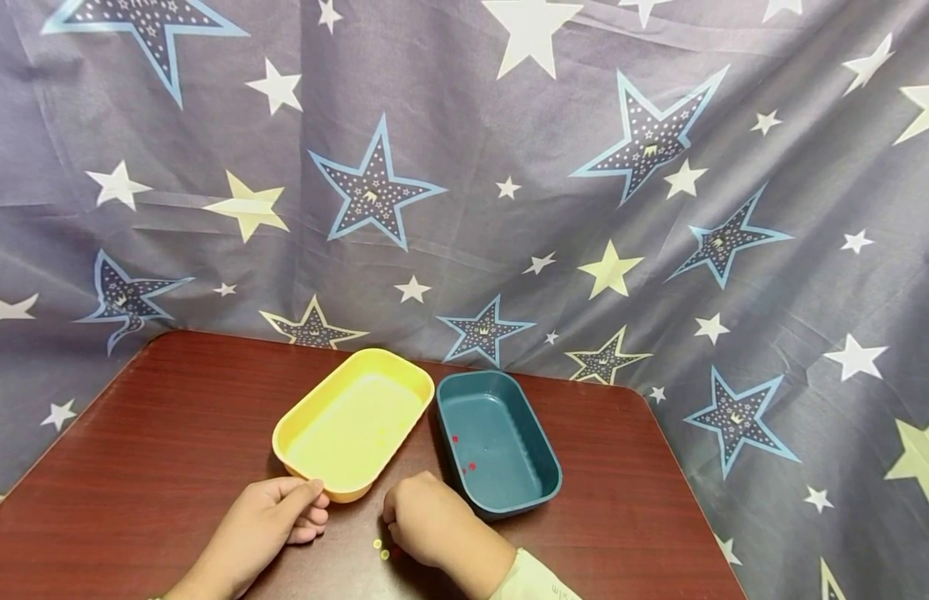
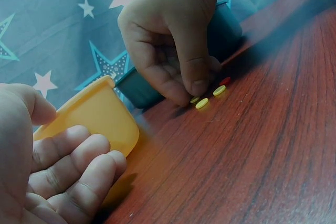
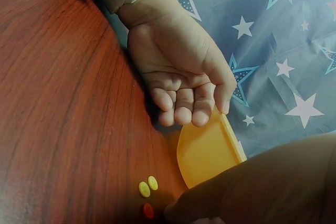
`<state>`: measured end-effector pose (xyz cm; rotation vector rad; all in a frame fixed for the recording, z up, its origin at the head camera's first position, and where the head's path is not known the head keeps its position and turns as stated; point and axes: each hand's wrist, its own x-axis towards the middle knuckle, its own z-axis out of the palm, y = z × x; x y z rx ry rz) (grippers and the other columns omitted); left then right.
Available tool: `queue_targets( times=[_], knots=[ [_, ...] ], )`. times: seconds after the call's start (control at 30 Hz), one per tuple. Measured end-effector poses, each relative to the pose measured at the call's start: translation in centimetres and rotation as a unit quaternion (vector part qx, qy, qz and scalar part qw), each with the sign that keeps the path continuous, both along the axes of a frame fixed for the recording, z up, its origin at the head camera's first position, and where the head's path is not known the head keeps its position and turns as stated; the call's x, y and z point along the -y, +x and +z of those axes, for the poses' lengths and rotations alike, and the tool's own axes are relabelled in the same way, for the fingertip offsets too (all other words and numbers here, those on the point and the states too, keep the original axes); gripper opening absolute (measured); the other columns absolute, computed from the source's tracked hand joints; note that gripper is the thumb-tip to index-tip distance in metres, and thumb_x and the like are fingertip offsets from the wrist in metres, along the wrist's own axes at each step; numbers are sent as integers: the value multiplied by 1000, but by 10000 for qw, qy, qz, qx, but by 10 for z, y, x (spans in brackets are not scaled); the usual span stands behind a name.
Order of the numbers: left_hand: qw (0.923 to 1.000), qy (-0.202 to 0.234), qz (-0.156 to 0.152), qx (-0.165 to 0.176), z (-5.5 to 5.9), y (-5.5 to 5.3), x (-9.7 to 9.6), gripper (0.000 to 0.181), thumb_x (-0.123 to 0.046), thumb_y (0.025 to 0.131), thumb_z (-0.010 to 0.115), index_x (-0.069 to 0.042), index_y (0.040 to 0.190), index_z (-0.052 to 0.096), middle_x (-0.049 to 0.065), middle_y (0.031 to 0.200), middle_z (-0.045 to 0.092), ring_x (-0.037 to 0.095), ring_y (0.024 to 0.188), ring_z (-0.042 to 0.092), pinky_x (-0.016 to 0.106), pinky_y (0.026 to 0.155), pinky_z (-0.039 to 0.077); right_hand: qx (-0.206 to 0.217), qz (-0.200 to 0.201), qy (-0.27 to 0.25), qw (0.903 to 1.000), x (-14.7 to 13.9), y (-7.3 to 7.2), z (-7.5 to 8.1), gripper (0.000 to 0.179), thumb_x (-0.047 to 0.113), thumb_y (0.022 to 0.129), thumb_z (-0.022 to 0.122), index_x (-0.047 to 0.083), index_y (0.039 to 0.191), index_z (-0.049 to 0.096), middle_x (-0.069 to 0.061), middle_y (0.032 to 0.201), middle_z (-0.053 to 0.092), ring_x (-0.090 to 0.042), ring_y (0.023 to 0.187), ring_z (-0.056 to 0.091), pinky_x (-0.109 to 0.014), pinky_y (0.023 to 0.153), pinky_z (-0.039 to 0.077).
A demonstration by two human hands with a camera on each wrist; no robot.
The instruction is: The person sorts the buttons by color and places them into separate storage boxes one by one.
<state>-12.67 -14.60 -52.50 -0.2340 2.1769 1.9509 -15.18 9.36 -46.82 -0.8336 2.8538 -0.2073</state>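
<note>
The yellow tray [image 1: 352,425] stands on the table [image 1: 621,500], its long axis slanting from a near-left end to a far-right end; the blue tray [image 1: 501,450] stands just right of it, long axis slanting the other way. Both are smooth, round-cornered oblongs; the table is glossy, reddish and wood-grained; a star-printed cloth [image 1: 471,167] hangs behind the yellow tray. Red discs [image 1: 471,467] lie in the blue tray along the wall facing the yellow tray.

The left hand [image 1: 262,521] grips the yellow tray's near end, thumb on the rim, fingers curled against the outside; right of that end, the right hand [image 1: 430,517] pinches a small disc [image 2: 194,99], thumb and forefinger nearly meeting; two yellow discs [image 2: 202,103] and a red one [image 2: 225,81] lie flat beside it.
</note>
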Motion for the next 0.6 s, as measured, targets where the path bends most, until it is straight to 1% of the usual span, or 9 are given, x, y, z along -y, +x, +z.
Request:
queue_targets(
  times=[0.1, 0.2, 0.33, 0.47, 0.6],
  knots=[
    [10000, 20, 10, -12, 0, 0, 0, 42, -38, 106, 63, 2, 106, 75, 10, 90, 76, 19, 81, 77, 29, 72, 67, 45, -76, 53, 9999, 1, 0, 0, 17, 18, 84, 80, 27, 74, 71, 18, 71, 63, -7, 77, 57, -22, 68, 51],
    [10000, 16, 8, -16, 1, 1, 0, 43, -39, 106, 63, 2, 106, 75, 10, 90, 76, 19, 81, 77, 29, 72, 67, 132, -165, 92, 9997, 1, 0, 0, 15, 19, 83, 81, 27, 75, 70, 17, 71, 62, -7, 77, 57, -23, 67, 51],
    [10000, -9, -40, -11, 2, 1, 0, 43, -40, 106, 62, 2, 107, 74, 10, 90, 76, 19, 82, 77, 29, 72, 67, 126, -135, 125, 9998, 2, -1, -2, 22, 18, 79, 81, 27, 68, 64, 16, 64, 56, -7, 69, 51, -22, 58, 44],
    [10000, -18, -34, -13, 3, 2, 0, 43, -39, 107, 62, 2, 107, 74, 10, 90, 76, 19, 82, 77, 29, 72, 67, 28, -63, 112, 9999, 3, 0, -3, 30, 15, 76, 80, 26, 63, 56, 15, 59, 50, -8, 62, 47, -22, 51, 38],
    [10000, -18, -16, -13, 3, 2, -1, 43, -39, 106, 62, 2, 106, 75, 10, 90, 76, 19, 82, 77, 29, 72, 67, 35, -161, 19, 9999, 4, 1, -4, 29, 16, 73, 83, 27, 67, 58, 14, 62, 53, -9, 64, 50, -23, 53, 41]
  ],
)
